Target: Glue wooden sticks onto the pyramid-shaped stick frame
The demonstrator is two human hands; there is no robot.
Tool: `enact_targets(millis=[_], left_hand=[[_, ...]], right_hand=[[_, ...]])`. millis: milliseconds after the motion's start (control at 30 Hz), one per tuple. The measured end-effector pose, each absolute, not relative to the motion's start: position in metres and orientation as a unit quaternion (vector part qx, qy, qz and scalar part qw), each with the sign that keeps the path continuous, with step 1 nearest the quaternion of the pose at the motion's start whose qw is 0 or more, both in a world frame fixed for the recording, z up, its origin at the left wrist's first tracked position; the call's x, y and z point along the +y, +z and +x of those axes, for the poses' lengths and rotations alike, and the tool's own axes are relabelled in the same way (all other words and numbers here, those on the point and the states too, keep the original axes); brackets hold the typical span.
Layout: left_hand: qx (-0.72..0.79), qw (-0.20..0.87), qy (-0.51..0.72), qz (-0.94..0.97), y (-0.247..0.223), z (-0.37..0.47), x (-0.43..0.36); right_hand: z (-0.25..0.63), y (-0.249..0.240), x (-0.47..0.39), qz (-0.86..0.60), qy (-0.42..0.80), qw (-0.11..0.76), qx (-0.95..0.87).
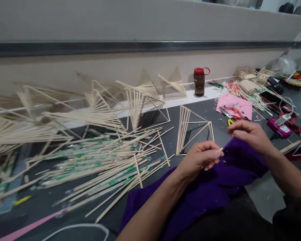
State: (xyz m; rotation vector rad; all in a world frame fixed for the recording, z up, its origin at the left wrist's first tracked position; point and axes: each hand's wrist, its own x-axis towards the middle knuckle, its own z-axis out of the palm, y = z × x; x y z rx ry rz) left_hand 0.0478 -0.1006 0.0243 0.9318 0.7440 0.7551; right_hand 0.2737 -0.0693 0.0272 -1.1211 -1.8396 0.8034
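Observation:
My left hand (pixel 202 154) is closed, its thumb and forefinger pinching a small pale piece (pixel 221 149), perhaps the end of a stick. My right hand (pixel 248 131) is a little to the right and higher, fingers curled with the thumb against them; whatever they hold is hidden. Just past its fingertips shows a yellow handle (pixel 230 122), close to orange-handled scissors (pixel 237 117) on pink paper (pixel 238 102). Purple cloth (pixel 205 190) lies under both hands across my lap. Beyond my left hand stands a small frame of thin wooden sticks (pixel 184 130).
Loose and plastic-wrapped sticks (pixel 110 164) cover the table's left side. Several fanned stick frames (pixel 95 113) stand along the wall. A dark bottle with a red lid (pixel 199 82) is at the back. To the right lie a phone (pixel 273 100) and a purple box with a white plug (pixel 280 128).

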Motion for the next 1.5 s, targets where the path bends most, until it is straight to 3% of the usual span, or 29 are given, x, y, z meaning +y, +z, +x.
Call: enact_targets(millis=[67, 133, 200, 267, 533, 833, 1100, 1367, 1500], left_hand=[[0.353, 0.762, 0.353, 0.412, 0.015, 0.044, -0.094], [0.357, 0.761, 0.364, 0.401, 0.008, 0.041, -0.091], [0.362, 0.758, 0.377, 0.389, 0.004, 0.038, -0.089], [0.368, 0.758, 0.385, 0.376, 0.002, 0.037, -0.089], [0.394, 0.748, 0.395, 0.36, 0.004, 0.037, -0.09], [0.395, 0.743, 0.406, 0.356, 0.004, 0.038, -0.09], [0.4, 0.728, 0.413, 0.372, 0.004, 0.04, -0.091], [0.4, 0.726, 0.42, 0.368, 0.002, 0.041, -0.091], [0.405, 0.725, 0.425, 0.36, 0.004, 0.041, -0.091]], right_hand=[[0.297, 0.016, -0.046, -0.589, 0.158, 0.294, -0.736], [0.314, 0.004, -0.025, -0.671, -0.004, 0.123, -0.731], [0.323, -0.004, -0.011, -0.688, -0.041, -0.005, -0.724], [0.324, -0.008, -0.004, -0.681, -0.022, -0.062, -0.729], [0.311, 0.001, 0.003, -0.678, 0.01, -0.107, -0.728], [0.327, 0.019, 0.001, -0.683, 0.079, -0.04, -0.725], [0.329, 0.023, -0.002, -0.665, 0.067, -0.084, -0.739], [0.33, 0.013, -0.007, -0.654, 0.073, -0.005, -0.753], [0.325, 0.013, -0.007, -0.655, 0.091, -0.049, -0.748]])
